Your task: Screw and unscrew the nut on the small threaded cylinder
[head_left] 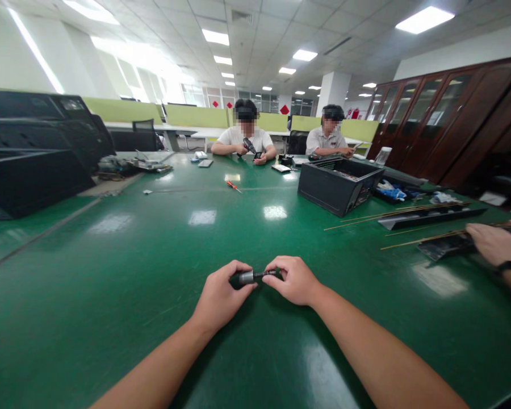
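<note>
My left hand [221, 292] grips a small silver-and-black cylinder [247, 277] between thumb and fingers. A thin dark shaft [259, 274] runs from the cylinder's right end toward my right hand [293, 278]. The right thumb and fingertips pinch the far end of that shaft, where a small metallic part [269, 273] shows. Whether this part is separate from the shaft I cannot tell. Both hands are close together, just above the green tabletop [153, 318]. Much of the cylinder's left end is hidden by the left fingers.
An orange-handled screwdriver [233, 186] lies farther up the table. A black computer case [338, 184] stands at right, near metal strips [434, 216] and thin rods [353, 220]. Another person's hand [496, 244] is at the right edge. Across the table, a person [244, 136] holds a power drill [249, 146].
</note>
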The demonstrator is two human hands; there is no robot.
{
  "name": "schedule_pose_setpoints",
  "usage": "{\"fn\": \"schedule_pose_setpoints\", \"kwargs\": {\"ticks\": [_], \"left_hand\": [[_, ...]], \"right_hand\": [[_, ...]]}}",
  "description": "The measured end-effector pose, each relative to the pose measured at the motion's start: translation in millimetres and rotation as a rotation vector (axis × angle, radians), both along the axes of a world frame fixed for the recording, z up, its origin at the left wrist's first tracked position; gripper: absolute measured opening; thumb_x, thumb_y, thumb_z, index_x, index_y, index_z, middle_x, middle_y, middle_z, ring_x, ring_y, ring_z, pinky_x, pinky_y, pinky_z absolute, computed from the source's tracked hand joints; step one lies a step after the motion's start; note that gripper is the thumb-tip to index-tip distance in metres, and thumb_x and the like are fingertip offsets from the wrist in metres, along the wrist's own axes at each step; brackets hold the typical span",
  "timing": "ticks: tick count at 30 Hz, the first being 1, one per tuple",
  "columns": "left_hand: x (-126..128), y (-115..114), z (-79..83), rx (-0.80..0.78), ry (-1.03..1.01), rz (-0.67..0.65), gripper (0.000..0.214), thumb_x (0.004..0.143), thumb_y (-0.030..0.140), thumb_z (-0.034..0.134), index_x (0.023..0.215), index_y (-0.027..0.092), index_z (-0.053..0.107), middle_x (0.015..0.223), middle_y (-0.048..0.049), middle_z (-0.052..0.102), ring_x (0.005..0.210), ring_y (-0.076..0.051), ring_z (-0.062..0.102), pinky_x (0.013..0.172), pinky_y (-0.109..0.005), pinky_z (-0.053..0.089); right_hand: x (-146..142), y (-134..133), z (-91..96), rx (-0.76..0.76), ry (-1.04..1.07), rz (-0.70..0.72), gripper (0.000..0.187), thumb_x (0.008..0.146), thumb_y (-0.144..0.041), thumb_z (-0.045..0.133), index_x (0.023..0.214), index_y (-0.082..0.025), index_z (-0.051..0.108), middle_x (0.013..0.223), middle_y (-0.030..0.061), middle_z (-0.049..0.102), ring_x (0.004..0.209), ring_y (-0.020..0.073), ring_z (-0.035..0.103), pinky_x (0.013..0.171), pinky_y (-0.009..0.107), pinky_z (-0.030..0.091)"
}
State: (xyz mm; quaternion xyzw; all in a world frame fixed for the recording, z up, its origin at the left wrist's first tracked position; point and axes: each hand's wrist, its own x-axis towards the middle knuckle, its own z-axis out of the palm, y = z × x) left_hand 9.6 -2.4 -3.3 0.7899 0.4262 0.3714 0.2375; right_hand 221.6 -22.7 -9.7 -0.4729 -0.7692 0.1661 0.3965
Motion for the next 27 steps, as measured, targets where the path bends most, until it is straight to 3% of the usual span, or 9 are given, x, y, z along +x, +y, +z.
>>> {"fn": "schedule_pose_setpoints", "kwargs": {"ticks": [27], "left_hand": [[-0.2,2.3,0.8,-0.009,-0.025,0.039,0.018,0.075,0.025,0.071,0.093,0.024,0.067,0.09,0.001,0.07,0.086,-0.019,0.065,0.08,-0.031,0.049]], "right_hand": [[5.2,0.8,1.4,-0.035,0.029,-0.064,0.009,0.08,-0.026,0.07,0.085,-0.018,0.072,0.062,-0.0039,0.052,0.054,0.01,0.043,0.056,0.024,0.031]]}}
